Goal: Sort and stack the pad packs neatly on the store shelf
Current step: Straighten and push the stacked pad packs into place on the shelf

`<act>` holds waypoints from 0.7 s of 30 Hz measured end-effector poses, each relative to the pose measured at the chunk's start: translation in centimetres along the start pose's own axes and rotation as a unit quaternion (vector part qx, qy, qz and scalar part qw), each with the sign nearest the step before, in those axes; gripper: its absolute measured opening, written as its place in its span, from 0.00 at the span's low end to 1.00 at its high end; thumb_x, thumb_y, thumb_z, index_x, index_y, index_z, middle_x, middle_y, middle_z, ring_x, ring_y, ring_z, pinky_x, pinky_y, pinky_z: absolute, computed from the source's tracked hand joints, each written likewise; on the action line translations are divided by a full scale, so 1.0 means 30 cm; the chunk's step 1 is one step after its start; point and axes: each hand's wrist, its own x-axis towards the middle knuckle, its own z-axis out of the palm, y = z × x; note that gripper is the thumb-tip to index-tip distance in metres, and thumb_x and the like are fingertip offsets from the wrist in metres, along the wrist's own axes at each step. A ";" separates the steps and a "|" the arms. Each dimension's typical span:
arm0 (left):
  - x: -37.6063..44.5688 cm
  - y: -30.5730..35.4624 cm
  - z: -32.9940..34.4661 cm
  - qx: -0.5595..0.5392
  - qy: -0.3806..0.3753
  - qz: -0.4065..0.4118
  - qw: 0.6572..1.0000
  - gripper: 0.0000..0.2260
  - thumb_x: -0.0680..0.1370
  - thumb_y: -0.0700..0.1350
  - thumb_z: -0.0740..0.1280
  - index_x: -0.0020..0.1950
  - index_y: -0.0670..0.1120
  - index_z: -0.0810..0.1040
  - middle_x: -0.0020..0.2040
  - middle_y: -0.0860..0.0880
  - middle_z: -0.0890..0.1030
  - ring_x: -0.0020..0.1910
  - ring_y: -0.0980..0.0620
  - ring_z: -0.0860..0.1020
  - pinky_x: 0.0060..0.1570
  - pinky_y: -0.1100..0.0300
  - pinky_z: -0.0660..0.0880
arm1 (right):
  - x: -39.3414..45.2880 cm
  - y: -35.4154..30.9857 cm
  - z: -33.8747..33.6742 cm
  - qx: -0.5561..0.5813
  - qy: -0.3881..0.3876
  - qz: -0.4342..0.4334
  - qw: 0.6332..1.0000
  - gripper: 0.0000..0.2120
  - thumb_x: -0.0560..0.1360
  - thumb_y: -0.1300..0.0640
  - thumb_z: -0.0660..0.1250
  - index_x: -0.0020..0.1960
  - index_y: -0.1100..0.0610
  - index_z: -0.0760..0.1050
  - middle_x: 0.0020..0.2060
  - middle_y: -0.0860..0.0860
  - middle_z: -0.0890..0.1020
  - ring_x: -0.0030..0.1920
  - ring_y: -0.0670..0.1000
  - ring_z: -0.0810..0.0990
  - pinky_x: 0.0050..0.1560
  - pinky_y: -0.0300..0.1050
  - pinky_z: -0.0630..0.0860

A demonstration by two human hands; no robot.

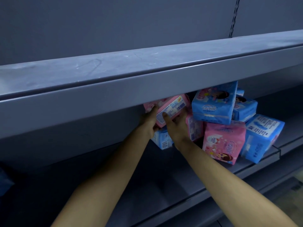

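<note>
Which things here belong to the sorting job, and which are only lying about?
Job:
- left hand and right hand, both holding the tilted pink plastic pad pack
- jumbled blue and pink pad packs
- grey metal shelf beneath them

Just there:
- bare grey upper shelf
- slotted upright

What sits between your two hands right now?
In the head view, a pink pad pack lies between the left hand and right hand, which grip it at either end.

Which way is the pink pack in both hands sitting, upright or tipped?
Tipped. The pink pack is tilted, its barcode side facing the camera, right end raised, held by the left hand and right hand above a blue pack.
</note>
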 end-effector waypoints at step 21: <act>-0.171 -0.032 -0.215 -0.046 -0.008 0.140 0.989 0.14 0.78 0.42 0.68 0.63 0.44 0.75 0.59 0.46 0.81 0.57 0.50 0.80 0.55 0.53 0.79 | -0.182 -0.101 0.028 0.126 -0.011 0.028 0.992 0.27 0.75 0.46 0.66 0.67 0.61 0.65 0.61 0.57 0.77 0.60 0.55 0.78 0.63 0.57 0.74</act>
